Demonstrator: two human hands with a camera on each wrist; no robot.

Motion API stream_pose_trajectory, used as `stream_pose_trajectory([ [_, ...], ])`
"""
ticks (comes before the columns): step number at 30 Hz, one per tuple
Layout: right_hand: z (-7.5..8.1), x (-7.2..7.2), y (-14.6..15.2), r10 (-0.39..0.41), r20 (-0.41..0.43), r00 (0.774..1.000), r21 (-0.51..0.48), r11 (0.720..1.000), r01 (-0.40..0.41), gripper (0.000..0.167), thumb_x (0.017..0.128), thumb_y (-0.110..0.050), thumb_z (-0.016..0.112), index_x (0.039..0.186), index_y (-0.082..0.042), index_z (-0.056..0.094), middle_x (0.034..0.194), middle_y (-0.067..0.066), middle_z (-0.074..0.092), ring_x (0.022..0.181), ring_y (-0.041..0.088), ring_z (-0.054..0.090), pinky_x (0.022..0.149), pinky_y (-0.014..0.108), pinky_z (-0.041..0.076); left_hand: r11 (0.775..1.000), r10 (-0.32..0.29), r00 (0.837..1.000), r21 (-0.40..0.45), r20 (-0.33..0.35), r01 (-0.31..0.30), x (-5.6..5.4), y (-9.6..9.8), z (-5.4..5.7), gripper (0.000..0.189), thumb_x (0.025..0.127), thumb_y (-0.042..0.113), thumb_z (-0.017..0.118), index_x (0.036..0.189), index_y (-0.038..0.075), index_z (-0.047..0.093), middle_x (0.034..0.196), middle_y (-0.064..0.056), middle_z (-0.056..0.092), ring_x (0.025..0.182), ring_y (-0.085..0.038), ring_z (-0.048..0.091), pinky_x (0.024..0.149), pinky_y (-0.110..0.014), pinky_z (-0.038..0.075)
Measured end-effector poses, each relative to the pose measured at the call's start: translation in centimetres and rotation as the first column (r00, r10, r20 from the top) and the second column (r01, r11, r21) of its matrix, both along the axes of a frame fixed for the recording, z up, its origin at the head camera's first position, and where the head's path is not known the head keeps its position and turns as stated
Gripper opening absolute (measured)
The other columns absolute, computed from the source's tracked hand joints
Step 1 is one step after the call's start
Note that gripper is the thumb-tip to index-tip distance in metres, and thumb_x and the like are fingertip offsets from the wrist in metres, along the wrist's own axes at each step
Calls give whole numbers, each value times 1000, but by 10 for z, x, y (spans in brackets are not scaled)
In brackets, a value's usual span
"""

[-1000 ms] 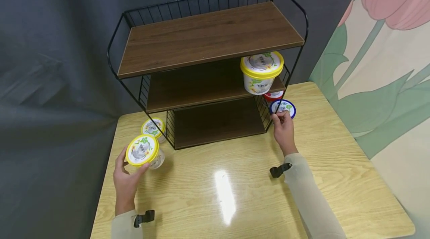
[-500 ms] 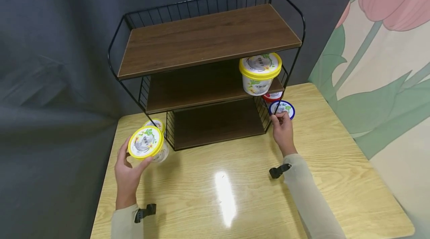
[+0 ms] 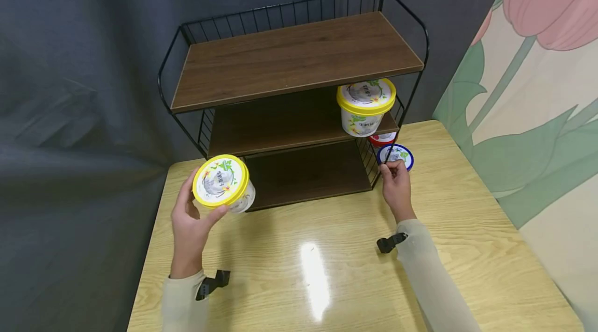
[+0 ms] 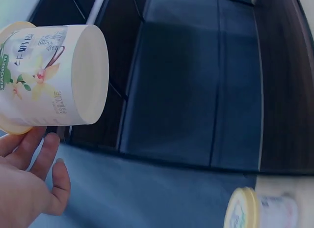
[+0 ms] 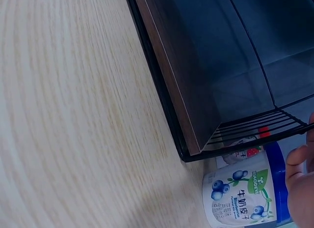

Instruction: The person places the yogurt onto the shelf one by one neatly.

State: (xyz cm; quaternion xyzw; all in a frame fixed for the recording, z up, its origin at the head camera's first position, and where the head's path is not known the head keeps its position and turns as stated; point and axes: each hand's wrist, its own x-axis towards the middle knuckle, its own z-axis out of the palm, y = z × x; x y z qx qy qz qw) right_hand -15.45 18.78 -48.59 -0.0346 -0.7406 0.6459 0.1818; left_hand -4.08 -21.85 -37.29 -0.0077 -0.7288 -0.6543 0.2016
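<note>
My left hand grips a white paper tub with a yellow lid, thumb on the near side and fingers behind, raised in front of the rack's left end. Vanilla flowers show on its side in the left wrist view. My right hand pinches the black front post of the wire rack, close to a tub with a blue lid. Blueberries are printed on that blue-lidded tub in the right wrist view. Another yellow-lidded tub stands at the right end of the middle shelf.
The black wire rack has three dark wood shelves and stands on the pale wooden table. A red-lidded tub sits behind the blue one. One more yellow-lidded tub shows in the left wrist view; the held tub hides it from the head.
My left hand has carried the yellow-lidded tub up and to the right, from beside the other yellow tub to the rack's left front. The right hand has stayed at the post.
</note>
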Motion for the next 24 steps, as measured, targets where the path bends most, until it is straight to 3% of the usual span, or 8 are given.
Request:
stream_pose_trajectory([
  [6,-2,-1,1,-1,-8,1000,-7,1000,1,9,99,3,53,97,10,49,82,-18,59,78,-11,56,71,9,46,999,-45,999,23,-13,45,-11,16,19,82,75,-6,77,148,16,46,148,-4,49,135,-20,39,111,-21,34],
  [11,-2,-1,0,5,-22,1000,-5,1000,-5,13,98,3,54,99,14,48,81,-19,59,78,-11,56,71,8,45,998,-62,998,28,-19,63,-22,31,35,82,76,-1,78,148,18,45,147,-3,49,133,-20,39,104,-18,42],
  [24,-1,-1,0,-15,-17,1000,-5,1000,15,8,98,5,54,94,9,49,81,-17,59,77,-11,55,71,8,45,992,-125,990,2,-71,125,-58,63,63,82,74,22,86,147,22,47,141,-3,53,125,-19,44,102,-29,38],
])
